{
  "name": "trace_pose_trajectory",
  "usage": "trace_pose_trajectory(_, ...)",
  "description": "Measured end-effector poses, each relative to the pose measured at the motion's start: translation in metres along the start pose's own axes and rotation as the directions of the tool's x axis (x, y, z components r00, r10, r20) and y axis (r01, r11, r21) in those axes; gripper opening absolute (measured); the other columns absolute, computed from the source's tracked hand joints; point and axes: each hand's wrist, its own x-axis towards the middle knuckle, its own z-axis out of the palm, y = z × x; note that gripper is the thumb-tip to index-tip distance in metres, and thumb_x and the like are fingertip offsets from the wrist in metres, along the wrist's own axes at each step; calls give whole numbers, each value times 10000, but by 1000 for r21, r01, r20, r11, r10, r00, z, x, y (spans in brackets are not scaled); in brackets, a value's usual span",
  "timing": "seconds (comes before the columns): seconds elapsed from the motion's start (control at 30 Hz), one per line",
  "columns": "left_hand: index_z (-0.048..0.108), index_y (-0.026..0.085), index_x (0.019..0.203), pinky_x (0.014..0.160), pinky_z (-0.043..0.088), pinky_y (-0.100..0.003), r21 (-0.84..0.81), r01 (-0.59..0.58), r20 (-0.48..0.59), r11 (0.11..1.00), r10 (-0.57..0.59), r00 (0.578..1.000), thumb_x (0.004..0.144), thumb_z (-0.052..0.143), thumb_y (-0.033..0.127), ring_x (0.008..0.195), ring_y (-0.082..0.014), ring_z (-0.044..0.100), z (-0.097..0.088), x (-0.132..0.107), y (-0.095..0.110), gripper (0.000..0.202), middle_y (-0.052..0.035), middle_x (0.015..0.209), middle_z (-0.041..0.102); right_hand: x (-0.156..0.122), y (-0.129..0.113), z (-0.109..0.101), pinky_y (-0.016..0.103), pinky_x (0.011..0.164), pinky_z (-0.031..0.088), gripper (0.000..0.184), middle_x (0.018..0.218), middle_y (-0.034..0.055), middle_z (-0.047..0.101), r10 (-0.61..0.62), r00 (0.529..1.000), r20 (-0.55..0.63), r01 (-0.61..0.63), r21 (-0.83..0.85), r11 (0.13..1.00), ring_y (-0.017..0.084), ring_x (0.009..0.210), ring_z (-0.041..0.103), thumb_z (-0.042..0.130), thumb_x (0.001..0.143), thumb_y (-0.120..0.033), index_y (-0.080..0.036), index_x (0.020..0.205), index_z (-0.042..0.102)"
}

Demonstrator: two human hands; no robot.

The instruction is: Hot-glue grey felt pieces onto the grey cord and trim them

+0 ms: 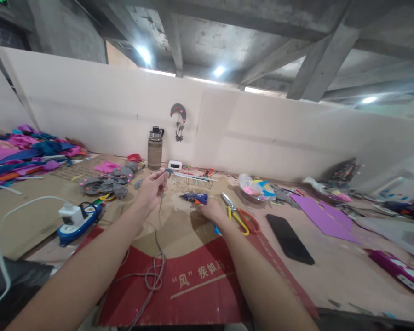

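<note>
My left hand (153,187) is raised over the cardboard, its fingers pinched on a small dark grey piece (169,171), too small to make out well. A thin grey cord (155,276) runs down below that hand into loose loops over the red part of the cardboard. My right hand (212,210) is wrapped round the handle of a blue hot glue gun (196,198), whose dark nozzle points left toward the wire stand. Just right of this hand lie scissors (238,214) with one yellow and one orange handle.
Grey felt pieces with pink beads (113,181) lie left, near a blue power strip (77,225). A bottle (155,148) stands against the white partition (234,124), where a grey moon ornament (178,112) hangs. To the right are a phone (289,238), purple sheet (320,216) and foil bowl (253,196).
</note>
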Motion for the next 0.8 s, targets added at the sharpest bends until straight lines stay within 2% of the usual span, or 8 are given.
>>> trace_pose_trajectory(0.1, 646, 129, 749, 381, 291, -162, 19, 1, 15, 1000, -1, 1000, 569, 779, 237, 433, -18, 367, -2, 1, -1, 249, 50, 592, 516, 2, -9, -5, 232, 468, 398, 146, 617, 18, 609, 64, 998, 4, -64, 65, 996, 145, 506, 552, 497, 701, -245, -167, 785, 587)
trace_pose_trajectory(0.2, 649, 130, 748, 380, 284, -164, 27, -8, 13, 1000, 8, 1000, 573, 778, 250, 424, -18, 347, -3, 2, -1, 248, 56, 574, 496, -3, -28, -13, 247, 542, 446, 278, 730, 16, 626, 69, 996, -58, -51, 267, 962, 145, 590, 575, 444, 712, -222, -162, 963, 548)
trace_pose_trajectory(0.3, 642, 135, 722, 382, 273, -169, 58, -12, -1, 998, 12, 1000, 568, 779, 263, 411, -18, 331, -4, 3, -1, 243, 63, 543, 473, -13, -51, -23, 272, 651, 473, 351, 871, 31, 624, -13, 988, -155, 93, 522, 848, 148, 699, 586, 438, 698, -187, -179, 1043, 507)
trace_pose_trajectory(0.37, 640, 138, 717, 381, 262, -169, 80, -11, -9, 997, 12, 1000, 557, 784, 269, 402, -16, 320, -5, 4, -2, 252, 63, 536, 472, -22, -64, -31, 273, 663, 471, 367, 936, 42, 621, -118, 981, -153, 187, 602, 776, 146, 719, 582, 420, 735, -193, -192, 1097, 484)
trace_pose_trajectory(0.43, 647, 138, 731, 381, 258, -166, 97, -3, -26, 995, 6, 1000, 545, 789, 278, 401, -14, 319, -6, 4, -3, 273, 59, 548, 489, -30, -73, -37, 272, 659, 459, 327, 874, 32, 625, -166, 977, -132, 212, 565, 797, 149, 692, 572, 426, 771, -218, -198, 1090, 495)
trace_pose_trajectory(0.57, 665, 135, 776, 388, 274, -167, 120, 10, -76, 993, -1, 997, 540, 788, 290, 407, -16, 338, -9, 6, -4, 308, 43, 588, 534, -39, -80, -42, 275, 680, 433, 229, 814, 31, 630, -204, 976, -81, 220, 348, 911, 167, 708, 567, 455, 805, -253, -203, 1006, 552)
trace_pose_trajectory(0.8, 667, 139, 757, 369, 229, -173, 143, 13, -59, 990, -4, 998, 544, 791, 291, 402, -25, 344, -8, 6, -4, 290, 55, 521, 481, -39, -79, -41, 273, 722, 429, 211, 891, 32, 627, -279, 958, -62, 284, 306, 909, 171, 773, 570, 425, 826, -220, -207, 1006, 535)
